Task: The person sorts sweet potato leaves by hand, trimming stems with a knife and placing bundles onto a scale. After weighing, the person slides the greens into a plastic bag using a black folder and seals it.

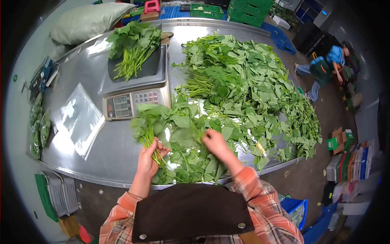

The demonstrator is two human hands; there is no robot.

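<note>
My left hand (149,159) is closed around the stems of a small bunch of leafy greens (146,122), whose leaves point away from me. To its right, my right hand (214,142) is closed on a few leafy stems (198,129), slightly blurred. Loose greens lie on the metal table beneath both hands. A large heap of the same greens (243,81) spreads over the right side. Beyond my left hand stands a digital scale (136,101), with a bundle of greens (136,49) on its dark tray; the display digits are too small to read.
Clear plastic bags (81,118) lie flat on the metal table (118,150), left of the scale. Filled bags of greens (36,126) sit at the left edge. A big white sack (87,24) and green crates (250,12) are behind. A person in blue (335,57) bends at far right.
</note>
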